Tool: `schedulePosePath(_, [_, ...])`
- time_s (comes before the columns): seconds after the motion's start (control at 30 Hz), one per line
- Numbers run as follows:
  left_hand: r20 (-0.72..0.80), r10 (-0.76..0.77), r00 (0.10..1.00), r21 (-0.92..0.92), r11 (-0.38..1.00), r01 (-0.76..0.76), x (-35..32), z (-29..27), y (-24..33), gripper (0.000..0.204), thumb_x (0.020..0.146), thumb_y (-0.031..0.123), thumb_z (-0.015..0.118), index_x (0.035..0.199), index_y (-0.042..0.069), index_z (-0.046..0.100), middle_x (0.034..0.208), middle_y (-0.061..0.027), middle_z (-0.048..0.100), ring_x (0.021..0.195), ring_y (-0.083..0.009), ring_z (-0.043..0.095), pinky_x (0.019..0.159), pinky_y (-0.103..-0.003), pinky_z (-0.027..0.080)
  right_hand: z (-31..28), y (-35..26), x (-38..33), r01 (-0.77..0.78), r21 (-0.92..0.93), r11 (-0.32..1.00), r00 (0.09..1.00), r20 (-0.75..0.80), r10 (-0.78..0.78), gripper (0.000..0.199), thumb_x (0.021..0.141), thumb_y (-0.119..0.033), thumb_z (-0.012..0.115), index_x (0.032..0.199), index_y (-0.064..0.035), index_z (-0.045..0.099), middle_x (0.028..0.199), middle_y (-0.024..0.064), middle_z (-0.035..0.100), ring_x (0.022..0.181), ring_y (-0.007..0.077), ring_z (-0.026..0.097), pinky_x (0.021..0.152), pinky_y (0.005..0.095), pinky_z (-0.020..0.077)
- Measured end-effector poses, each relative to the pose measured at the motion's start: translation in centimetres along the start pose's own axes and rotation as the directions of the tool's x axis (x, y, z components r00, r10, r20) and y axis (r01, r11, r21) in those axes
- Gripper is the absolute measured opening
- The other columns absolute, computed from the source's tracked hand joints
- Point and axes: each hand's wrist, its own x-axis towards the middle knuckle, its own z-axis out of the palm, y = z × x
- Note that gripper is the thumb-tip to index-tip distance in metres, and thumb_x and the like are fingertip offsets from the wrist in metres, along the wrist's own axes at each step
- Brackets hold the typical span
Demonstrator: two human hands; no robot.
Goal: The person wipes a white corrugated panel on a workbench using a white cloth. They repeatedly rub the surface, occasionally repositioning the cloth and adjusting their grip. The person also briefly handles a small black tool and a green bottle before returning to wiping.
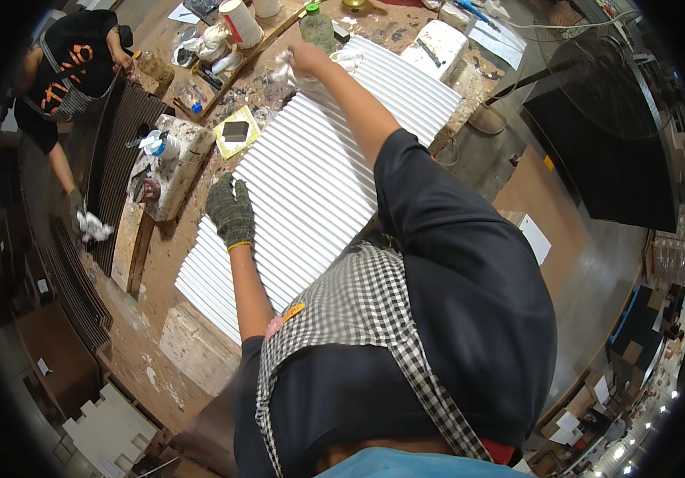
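A large white ribbed panel [303, 175] lies slantwise across the worktable in front of me. My left hand [229, 211], in a dark grey knit glove with a yellow cuff, rests on the panel's left edge with its fingers stretched out. At the far end my bare right hand [308, 61] is closed on a white cloth [283, 72], which bunches out on both sides of it against the panel. Just beyond that hand stands a cloudy bottle with a green cap [316, 30].
Left of the panel, a dark block [236, 131] sits on a yellow-edged square. A stained white block [187, 155] carries small containers. Another white block [436, 49] stands at the far right. Across the table, a co-worker [72, 76] holds a white cloth [94, 227] beside dark ribbed panels [115, 151].
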Motion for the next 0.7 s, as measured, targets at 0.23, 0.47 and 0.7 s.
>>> schedulePosePath(0.23, [-0.056, 0.053, 0.997, 0.073, 0.996, -0.049, -0.7, 0.1, -0.9, 0.039, 0.096, 0.033, 0.065, 0.122, 0.004, 0.07, 0.121, -0.0212, 0.07, 0.114, -0.0381, 0.065, 0.103, -0.049, 0.046, -4.2, 6.1, -13.5, 0.064, -0.171, 0.983, 0.961, -0.253, -0.107, 0.037, 0.099, -0.026, 0.065, 0.135, -0.0352, 0.066, 0.139, 0.0049, 0.06, 0.13, 0.03, 0.052, 0.104, 0.061, 0.0423])
schedulePosePath(0.47, [-0.063, 0.057, 0.996, 0.003, 0.998, -0.057, -1.0, -0.7, -0.4, 0.036, 0.094, 0.029, 0.068, 0.117, 0.002, 0.07, 0.114, -0.0202, 0.071, 0.107, -0.0367, 0.067, 0.099, -0.047, 0.05, -18.7, 10.7, -31.5, -0.414, -0.229, 0.881, 0.902, 0.026, 0.431, 0.031, 0.094, -0.022, 0.066, 0.123, -0.0183, 0.074, 0.127, 0.0172, 0.066, 0.115, 0.0326, 0.063, 0.099, 0.0438, 0.0497])
schedulePosePath(0.7, [-0.075, 0.035, 0.997, -0.006, 0.999, -0.035, -0.9, -0.5, -0.7, 0.033, 0.092, 0.028, 0.071, 0.113, 0.002, 0.072, 0.11, -0.019, 0.073, 0.103, -0.0358, 0.068, 0.097, -0.047, 0.051, -16.1, 7.9, -25.6, -0.068, 0.084, 0.994, 0.962, -0.26, 0.088, 0.038, 0.095, -0.025, 0.064, 0.126, -0.0038, 0.066, 0.115, 0.0183, 0.067, 0.111, 0.0369, 0.063, 0.093, 0.047, 0.051])
